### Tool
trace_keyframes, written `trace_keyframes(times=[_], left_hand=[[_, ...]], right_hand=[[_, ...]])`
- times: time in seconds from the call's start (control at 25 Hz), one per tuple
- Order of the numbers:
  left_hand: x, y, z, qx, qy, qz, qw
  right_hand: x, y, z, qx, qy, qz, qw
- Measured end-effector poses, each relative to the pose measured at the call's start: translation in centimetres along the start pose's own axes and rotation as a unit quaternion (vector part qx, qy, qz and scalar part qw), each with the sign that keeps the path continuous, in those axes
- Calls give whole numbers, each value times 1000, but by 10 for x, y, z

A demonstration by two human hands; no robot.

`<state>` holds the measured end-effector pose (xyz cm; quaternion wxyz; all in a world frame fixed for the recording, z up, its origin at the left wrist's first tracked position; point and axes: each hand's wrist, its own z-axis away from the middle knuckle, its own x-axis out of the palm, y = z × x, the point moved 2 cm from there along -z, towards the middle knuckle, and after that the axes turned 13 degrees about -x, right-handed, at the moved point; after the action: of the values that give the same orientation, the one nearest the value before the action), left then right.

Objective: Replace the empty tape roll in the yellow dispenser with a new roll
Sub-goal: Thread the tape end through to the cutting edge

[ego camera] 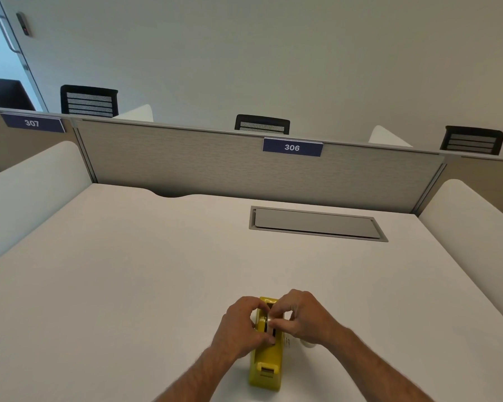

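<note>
Near the front edge of the white tabletop (157, 271), a yellow plastic tape dispenser (266, 364) stands upright with its long axis running away from the viewer and its cutter end toward the camera. Its open well holds a pale tape roll (270, 320), seen only in part between the fingers; whether the roll is seated or partly lifted cannot be told. The left hand (240, 329) wraps the dispenser's left side, its grip closed on the yellow body with the thumb lying along the top slot. The right hand (302, 317) comes in from the other side, its thumb and forefinger pinched on the roll at the top of the well. Just beside the dispenser on the right, under the right wrist, a small whitish round object (308, 343) lies on the tabletop, mostly hidden.

Farther back, a grey rectangular cable hatch (317, 223) is set flush into the tabletop. Behind it rises a grey fabric partition (201, 161) carrying a blue label reading 306 (292, 147), with black mesh chair backs (262, 123) showing above it.
</note>
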<state>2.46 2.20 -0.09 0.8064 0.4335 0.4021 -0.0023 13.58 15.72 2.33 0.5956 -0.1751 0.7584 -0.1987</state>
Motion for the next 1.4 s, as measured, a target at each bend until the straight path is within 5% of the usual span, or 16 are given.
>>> trace_keyframes(times=[1.04,1.4], left_hand=[[1,0,1,-18,0,0,1000],[-7,-9,1,-2,-110,-30,993]], right_hand=[[16,2,1,15,7,95,995],[12,-2,2,8,0,81,997]])
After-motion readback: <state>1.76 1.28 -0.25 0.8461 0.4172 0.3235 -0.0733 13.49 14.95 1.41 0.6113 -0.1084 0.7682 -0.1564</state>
